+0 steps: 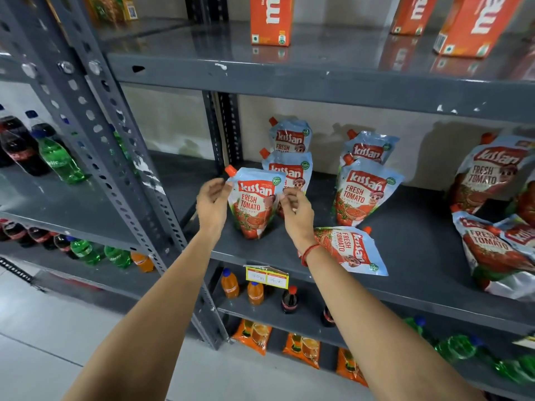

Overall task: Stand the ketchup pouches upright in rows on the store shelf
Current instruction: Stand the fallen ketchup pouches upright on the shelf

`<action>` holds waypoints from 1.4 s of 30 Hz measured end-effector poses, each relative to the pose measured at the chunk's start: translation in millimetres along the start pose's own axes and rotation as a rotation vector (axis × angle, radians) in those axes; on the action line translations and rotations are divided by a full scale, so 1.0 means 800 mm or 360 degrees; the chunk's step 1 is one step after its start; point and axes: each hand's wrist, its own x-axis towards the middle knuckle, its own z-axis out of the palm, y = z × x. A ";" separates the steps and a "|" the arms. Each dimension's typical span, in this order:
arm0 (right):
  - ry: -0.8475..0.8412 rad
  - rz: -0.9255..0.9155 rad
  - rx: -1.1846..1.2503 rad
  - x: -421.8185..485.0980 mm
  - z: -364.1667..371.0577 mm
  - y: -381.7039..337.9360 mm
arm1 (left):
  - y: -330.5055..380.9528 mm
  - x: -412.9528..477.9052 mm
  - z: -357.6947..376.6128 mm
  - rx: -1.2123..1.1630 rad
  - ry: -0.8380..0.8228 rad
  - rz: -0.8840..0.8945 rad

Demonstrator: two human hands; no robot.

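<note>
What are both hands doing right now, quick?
Left hand: pinching the top left edge of the front ketchup pouch, near its cap.
Right hand: pinching the same pouch's right edge.

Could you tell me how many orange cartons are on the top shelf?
3 cartons: one left of centre, one further right, one near the right edge; others may be offscreen.

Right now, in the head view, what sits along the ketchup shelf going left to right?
left hand → front pouch held upright → right hand → second row's front upright pouch → leaning pouch by the right edge. The flat pouch overlaps, so I left it out.
</note>
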 end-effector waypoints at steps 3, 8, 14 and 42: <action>0.0114 0.0030 0.0030 -0.015 -0.023 0.004 | 0.000 -0.040 0.014 0.0115 0.0363 0.0347; 0.0536 0.0201 0.0017 -0.046 -0.085 0.030 | -0.012 -0.089 0.080 0.0636 -0.0519 0.0795; 0.0818 0.0811 -0.0295 -0.064 -0.170 0.069 | -0.032 -0.085 0.172 0.1369 -0.1176 0.0299; 0.0306 0.0531 0.0583 -0.056 -0.193 -0.008 | -0.007 -0.120 0.145 0.0085 -0.1257 -0.0317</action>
